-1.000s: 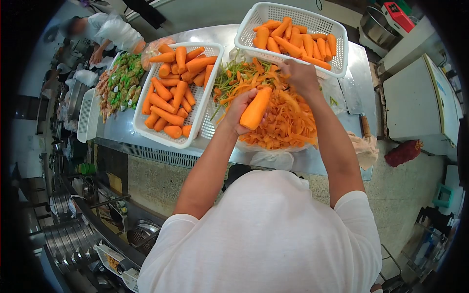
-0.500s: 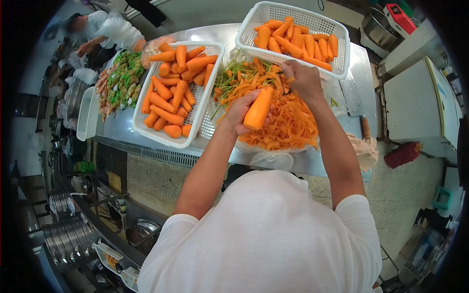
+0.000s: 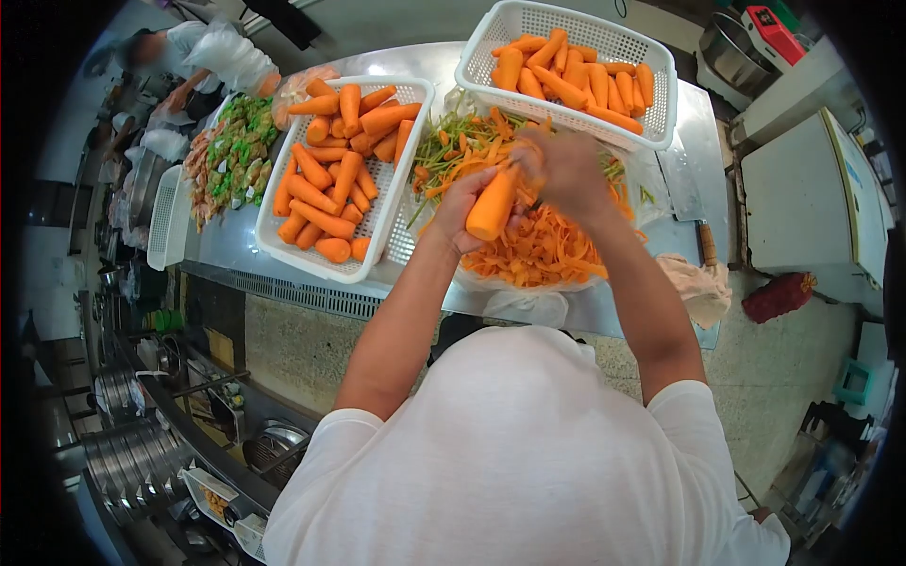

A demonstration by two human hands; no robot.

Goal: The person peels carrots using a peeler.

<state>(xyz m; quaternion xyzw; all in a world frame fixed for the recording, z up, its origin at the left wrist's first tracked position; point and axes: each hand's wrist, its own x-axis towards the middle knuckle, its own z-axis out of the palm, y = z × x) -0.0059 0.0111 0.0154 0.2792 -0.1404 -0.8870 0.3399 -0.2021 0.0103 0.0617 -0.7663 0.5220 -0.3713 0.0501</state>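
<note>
My left hand (image 3: 462, 209) is closed round a thick orange carrot (image 3: 493, 206), its blunt end toward me. Blurred by motion, my right hand (image 3: 566, 170) is at the far end of the carrot; whatever its fingers hold cannot be made out. Beneath both hands lies a heap of orange peelings (image 3: 552, 247) on a plastic bag, with green stalks (image 3: 444, 151) on its left side. A white basket of carrots (image 3: 267, 226) stands to the left, and another white basket of carrots (image 3: 665, 94) is behind the heap.
At the right of the metal table (image 3: 377, 66) lie a cleaver (image 3: 681, 189) and a cloth (image 3: 694, 288). Green-wrapped items (image 3: 231, 156) are piled at the left, near another person (image 3: 208, 57). A red sack (image 3: 779, 297) rests on the floor.
My right hand has moved left and toward me, from beyond the carrot to its far end. The carrot has shifted slightly in my left hand. The other person's arm has moved.
</note>
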